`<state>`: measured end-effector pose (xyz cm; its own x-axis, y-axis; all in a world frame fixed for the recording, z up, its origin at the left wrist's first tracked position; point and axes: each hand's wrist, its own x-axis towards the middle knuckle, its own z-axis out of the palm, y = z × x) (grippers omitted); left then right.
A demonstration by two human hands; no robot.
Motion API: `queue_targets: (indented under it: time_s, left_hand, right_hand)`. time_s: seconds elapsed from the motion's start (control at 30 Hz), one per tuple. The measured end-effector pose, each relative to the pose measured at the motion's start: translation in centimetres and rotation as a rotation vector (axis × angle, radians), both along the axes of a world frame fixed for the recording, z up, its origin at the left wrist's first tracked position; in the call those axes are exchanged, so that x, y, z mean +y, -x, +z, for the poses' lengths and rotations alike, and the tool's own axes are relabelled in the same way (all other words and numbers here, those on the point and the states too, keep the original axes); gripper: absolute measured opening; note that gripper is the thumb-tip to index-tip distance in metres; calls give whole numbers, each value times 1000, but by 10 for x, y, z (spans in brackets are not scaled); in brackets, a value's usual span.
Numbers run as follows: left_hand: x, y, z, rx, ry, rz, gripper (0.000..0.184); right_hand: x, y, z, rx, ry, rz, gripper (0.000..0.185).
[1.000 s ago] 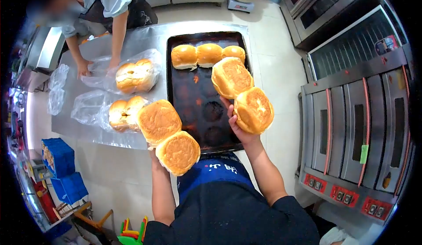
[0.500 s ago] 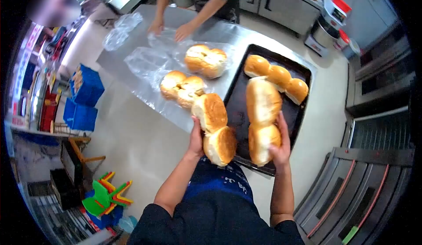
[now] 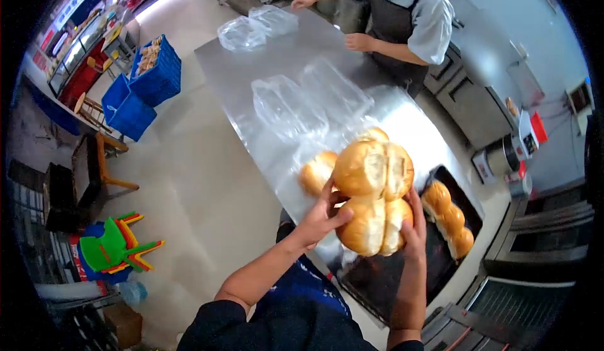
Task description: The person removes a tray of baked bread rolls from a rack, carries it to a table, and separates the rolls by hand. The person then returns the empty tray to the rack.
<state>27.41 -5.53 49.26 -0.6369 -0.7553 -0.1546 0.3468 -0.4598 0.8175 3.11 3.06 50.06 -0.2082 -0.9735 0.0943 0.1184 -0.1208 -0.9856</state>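
My left hand [image 3: 324,219] is closed around one side of a double pair of golden bread buns [image 3: 360,225], thumb on the front bun. On the other side, my right hand [image 3: 412,231] grips the second strip of joined buns [image 3: 397,168]. The two strips are pressed side by side, raised above the table edge. Partly hidden behind them lie a loaf of buns [image 3: 316,173] and the top of another [image 3: 375,134]. Clear plastic bags [image 3: 286,109] spread out from these across the steel table [image 3: 251,68]. To the right, a dark baking tray [image 3: 396,282] carries a row of joined buns [image 3: 450,219].
A co-worker in an apron [image 3: 402,21] stands across the table, hands near its far edge. Crumpled plastic bags [image 3: 242,34] lie at the far corner. Blue crates [image 3: 157,77] and stacked colourful chairs [image 3: 107,247] stand on the left floor. A scale [image 3: 484,165] is at right.
The two bun strips, apart before, are now brought together and lifted between my hands. My view has swung left and up. The co-worker's hands have left the plastic bags.
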Motion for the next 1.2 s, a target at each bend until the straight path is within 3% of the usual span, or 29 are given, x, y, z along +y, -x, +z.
queue_targets:
  time_s: [0.07, 0.13, 0.27, 0.37, 0.43, 0.47, 0.53, 0.57, 0.6, 0.63, 0.67, 0.73, 0.77, 0.83, 1.0, 1.1, 1.13, 1.2]
  left_hand:
    - [-57, -2, -20, -21, 62, 23, 106]
    - [-111, -2, -37, -50, -47, 244, 105]
    - [-205, -22, -66, 79, -290, 525, 104]
    - [-250, -38, -108, 31, -309, 641, 103]
    - [-270, -55, -102, -92, -315, 716, 106]
    - [-286, -57, -148, -96, -234, 677, 111]
    - [-294, -55, -187, -340, -166, 733, 123]
    - [-300, -55, -239, -536, -61, 748, 122]
    - [-294, -62, -232, -871, 71, 686, 115]
    - [-293, -66, -232, -917, 178, 699, 104]
    - [-291, -67, -227, -925, 176, 720, 104]
    - [-290, -64, -218, -916, 244, 784, 96]
    - [-287, -64, -217, -1000, 211, 697, 94]
    - [-278, -61, -214, -997, 184, 713, 92]
    - [-262, -65, -220, -1021, 308, 727, 82]
    - [-243, -76, -198, -984, 462, 699, 65]
    - [-235, -74, -157, -977, 437, 633, 63]
    - [-217, -77, -160, -775, 416, 680, 58]
  right_hand:
    - [-73, -3, 1, -27, -72, 33, 89]
    - [-156, -10, -6, 108, -174, 111, 75]
    - [-306, -43, -50, 73, -384, 283, 61]
    - [-382, -64, -89, 16, -509, 442, 65]
    - [-421, -82, -102, -56, -541, 551, 72]
    - [-437, -87, -113, -50, -525, 573, 72]
    - [-455, -87, -155, -40, -500, 578, 69]
    - [-459, -97, -148, 113, -614, 550, 67]
    - [-461, -87, -192, 252, -581, 533, 65]
    - [-454, -95, -177, 328, -608, 529, 63]
    - [-451, -94, -196, 322, -497, 482, 62]
    - [-450, -93, -198, 326, -571, 385, 56]
    - [-445, -93, -200, 323, -583, 391, 56]
    - [-434, -84, -202, 664, -261, 240, 47]
    - [-369, -66, -122, 660, -187, 117, 35]
    - [-292, -37, -87, 801, -239, 12, 31]
    - [-264, -19, -73, 856, -250, -5, 30]
    - [-195, 26, -68, 926, -311, -49, 28]
